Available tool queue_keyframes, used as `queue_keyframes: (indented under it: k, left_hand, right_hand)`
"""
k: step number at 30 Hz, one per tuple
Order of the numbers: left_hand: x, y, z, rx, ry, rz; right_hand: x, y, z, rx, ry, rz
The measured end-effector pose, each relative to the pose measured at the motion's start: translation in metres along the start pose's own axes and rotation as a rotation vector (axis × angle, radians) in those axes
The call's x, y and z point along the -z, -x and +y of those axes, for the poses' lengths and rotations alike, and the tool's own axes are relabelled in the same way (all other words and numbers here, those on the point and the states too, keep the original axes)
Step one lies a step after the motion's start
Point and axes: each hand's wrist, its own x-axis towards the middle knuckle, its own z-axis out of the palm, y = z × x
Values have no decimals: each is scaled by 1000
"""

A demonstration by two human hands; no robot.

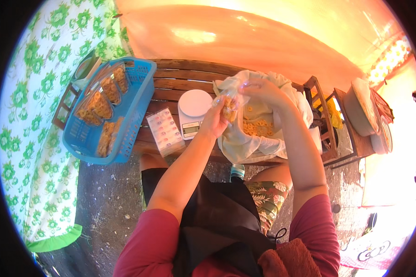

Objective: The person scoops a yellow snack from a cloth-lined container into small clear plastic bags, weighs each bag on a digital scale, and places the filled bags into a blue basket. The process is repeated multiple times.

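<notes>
My left hand [215,121] grips a clear plastic bag [230,108] partly filled with orange-brown ring-shaped snacks. At the bag's upper end is my right hand [261,90], its fingers on or close to the thin plastic; their exact hold is blurred. Below and right of the bag, loose snack rings [258,127] lie in a cloth-lined container [253,150]. A white digital kitchen scale [195,104] stands just left of my left hand, its round plate bare. Beside the scale lies a stack of printed plastic bags [165,132].
A blue plastic basket [147,90] at the left holds several filled snack bags [102,105]. Everything rests on a slatted wooden table [183,74]. Wooden frames [324,121] and a side stand with a large tub [360,110] are at the right. An orange sheet hangs behind.
</notes>
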Motion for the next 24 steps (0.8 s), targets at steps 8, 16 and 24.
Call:
queue_keyframes:
  k: [8,16,24]
  left_hand:
    - [60,17,68,-9,57,219]
    - [107,36,134,-246,-547,516]
    - [113,51,151,-252,-748,496]
  right_hand:
    - [-74,-53,16,-169,-243,-34]
    - [-151,-91,65,-219,-574,222]
    - [-178,-51,106,-254,-357,463]
